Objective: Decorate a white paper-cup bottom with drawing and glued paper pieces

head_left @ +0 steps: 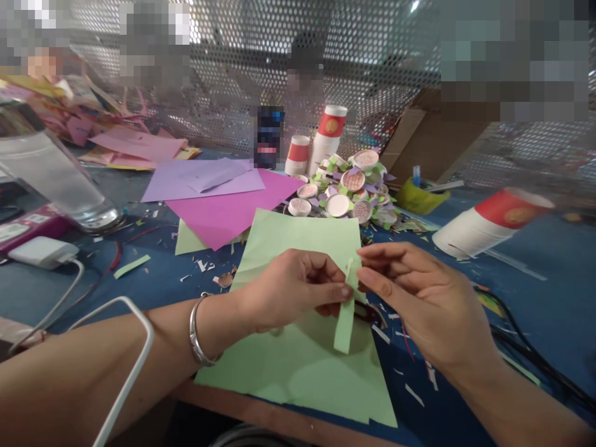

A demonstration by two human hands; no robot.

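left hand [298,292], frame centre: pinching paper strip | strip [344,326], just right of centre: long axis near upright, lower end leaning left, left hand nearer | right hand [419,292], right of centre: half-curled, fingertips beside strip's top, contact unclear

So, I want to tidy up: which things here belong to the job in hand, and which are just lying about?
Likely the job: green strip, in the left fingers; green sheet beneath; paper-trimmed round pieces.

Probably just lying about: glass; white plug; cardboard.
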